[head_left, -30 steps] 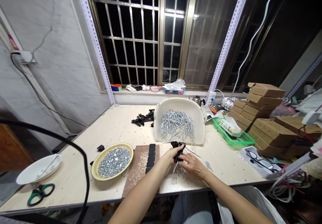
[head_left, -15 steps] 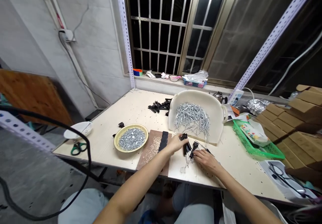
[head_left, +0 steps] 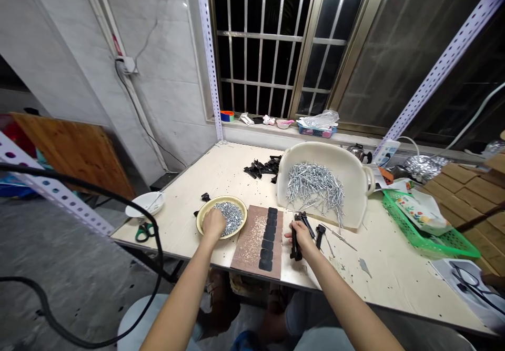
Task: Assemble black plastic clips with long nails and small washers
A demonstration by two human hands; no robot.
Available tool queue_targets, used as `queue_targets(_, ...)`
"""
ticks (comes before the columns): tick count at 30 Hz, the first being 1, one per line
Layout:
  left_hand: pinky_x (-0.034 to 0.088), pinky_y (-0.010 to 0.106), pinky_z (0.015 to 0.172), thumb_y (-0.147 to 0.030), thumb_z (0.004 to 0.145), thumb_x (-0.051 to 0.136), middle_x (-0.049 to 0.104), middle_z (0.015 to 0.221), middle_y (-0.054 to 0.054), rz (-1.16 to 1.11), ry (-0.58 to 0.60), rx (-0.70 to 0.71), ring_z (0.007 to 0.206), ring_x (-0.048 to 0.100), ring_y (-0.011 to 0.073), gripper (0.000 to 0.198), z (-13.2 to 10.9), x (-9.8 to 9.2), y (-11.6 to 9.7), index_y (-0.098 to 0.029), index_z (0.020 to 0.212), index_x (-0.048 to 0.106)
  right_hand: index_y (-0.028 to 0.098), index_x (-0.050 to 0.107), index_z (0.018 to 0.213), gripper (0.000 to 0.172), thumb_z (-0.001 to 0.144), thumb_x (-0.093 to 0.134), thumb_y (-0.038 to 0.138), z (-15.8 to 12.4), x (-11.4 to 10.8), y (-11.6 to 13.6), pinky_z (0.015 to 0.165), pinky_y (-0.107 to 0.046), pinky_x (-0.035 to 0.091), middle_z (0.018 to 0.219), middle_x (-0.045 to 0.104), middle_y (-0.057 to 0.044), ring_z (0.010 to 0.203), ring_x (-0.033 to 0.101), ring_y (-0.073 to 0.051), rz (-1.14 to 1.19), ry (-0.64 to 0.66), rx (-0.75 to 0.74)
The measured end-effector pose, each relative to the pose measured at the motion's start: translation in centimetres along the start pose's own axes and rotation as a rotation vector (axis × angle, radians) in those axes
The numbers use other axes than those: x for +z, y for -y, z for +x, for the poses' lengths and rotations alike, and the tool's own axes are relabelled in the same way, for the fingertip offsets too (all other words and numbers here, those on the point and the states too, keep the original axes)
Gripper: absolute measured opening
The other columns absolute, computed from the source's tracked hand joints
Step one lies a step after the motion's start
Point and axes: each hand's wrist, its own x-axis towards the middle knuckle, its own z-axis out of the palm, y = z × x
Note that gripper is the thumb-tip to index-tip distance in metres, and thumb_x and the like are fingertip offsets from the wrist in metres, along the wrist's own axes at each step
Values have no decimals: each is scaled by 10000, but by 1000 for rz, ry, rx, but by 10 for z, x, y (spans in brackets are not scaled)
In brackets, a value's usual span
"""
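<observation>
My left hand (head_left: 213, 223) is in the yellow bowl (head_left: 200, 230), at the left side of a heap of small shiny metal pieces (head_left: 232, 217) that look like nuts. Its fingers are curled downward, and their tips are hidden. My right hand (head_left: 303, 236) is closed around a black plastic part (head_left: 294, 248), long and narrow, held above the table. Beside that hand lie another black part (head_left: 320, 235) and a thin pointed metal rod (head_left: 343, 239). Between the hands, a brown board (head_left: 246, 259) carries a row of flat black pieces (head_left: 268, 243) and pale crumbs.
Behind my right hand, a white basin (head_left: 357, 211) holds many long silver screws or nails (head_left: 315, 185). Black parts (head_left: 263, 167) are piled farther back. Green-handled scissors (head_left: 144, 231) and a white bowl (head_left: 138, 201) lie left. A green basket (head_left: 430, 243) and cardboard boxes (head_left: 465, 188) stand right.
My left hand has moved left from the black parts into the yellow bowl. My right hand has shifted left and now grips a black part. The view has turned slightly left.
</observation>
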Motion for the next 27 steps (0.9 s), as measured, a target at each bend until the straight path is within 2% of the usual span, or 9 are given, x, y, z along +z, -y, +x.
queue_targets(3, 420, 353, 745, -232, 713, 506, 628, 955, 211, 50, 6, 26, 920, 575, 315, 212, 2, 1, 0, -88, 811, 626, 194, 411, 729, 257, 713, 534, 419, 3, -9, -9, 338, -166, 373, 656, 532, 29, 471, 587, -115, 9, -48, 15)
queue_targets(7, 432, 362, 684, -138, 713, 443, 638, 861, 231, 81, -1, 46, 832, 601, 318, 212, 4, 3, 1, -62, 764, 635, 197, 417, 760, 224, 731, 514, 397, -3, -34, -13, 344, -156, 391, 706, 524, 29, 527, 606, -111, 9, -107, 11)
queue_targets(11, 416, 379, 757, -138, 752, 396, 628, 913, 223, 68, -104, 78, 914, 574, 320, 256, 3, 2, 2, -72, 812, 635, 196, 430, 770, 267, 721, 534, 437, -11, -52, -9, 369, -184, 438, 700, 518, 30, 505, 582, -104, -2, -144, 8)
queue_targets(13, 402, 379, 799, -156, 785, 363, 623, 932, 212, 46, -175, 82, 941, 563, 308, 285, 1, -2, 3, -75, 862, 625, 186, 457, 766, 301, 709, 559, 464, -17, -57, -3, 384, -196, 450, 730, 539, 11, 507, 569, -104, -55, -120, -48)
queue_targets(16, 409, 369, 800, -190, 821, 332, 627, 929, 187, -30, -279, 67, 915, 574, 278, 305, -4, -10, 1, -80, 930, 594, 175, 510, 837, 319, 751, 529, 483, -28, -52, 11, 426, -220, 458, 752, 565, -11, 515, 551, -111, -232, 14, -220)
queue_targets(19, 450, 339, 749, -269, 795, 457, 647, 827, 120, -538, -261, 62, 797, 606, 223, 218, -20, -11, -14, -115, 870, 591, 186, 552, 899, 258, 826, 471, 420, -44, -30, 28, 545, -261, 475, 787, 590, -28, 618, 571, -143, -448, 149, -456)
queue_targets(23, 484, 286, 701, -236, 625, 691, 643, 729, 40, -1445, 122, -15, 684, 619, 145, 253, -57, 1, -48, -133, 822, 570, 198, 583, 798, 181, 860, 476, 330, -64, 9, 46, 666, -272, 440, 787, 598, -35, 742, 568, -166, -737, 149, -793)
queue_targets(25, 485, 251, 702, -171, 582, 727, 650, 758, 23, -1705, 247, -92, 715, 629, 126, 357, -75, 10, -61, -152, 890, 549, 206, 573, 786, 165, 869, 476, 310, -72, 23, 50, 639, -255, 420, 773, 589, -26, 718, 564, -155, -868, 104, -859)
queue_targets(27, 483, 220, 699, -134, 578, 731, 655, 781, 13, -1853, 295, -137, 739, 632, 110, 417, -87, 17, -67, -171, 941, 530, 209, 562, 784, 154, 876, 470, 292, -76, 30, 52, 622, -241, 403, 770, 580, -19, 719, 563, -149, -974, 75, -892)
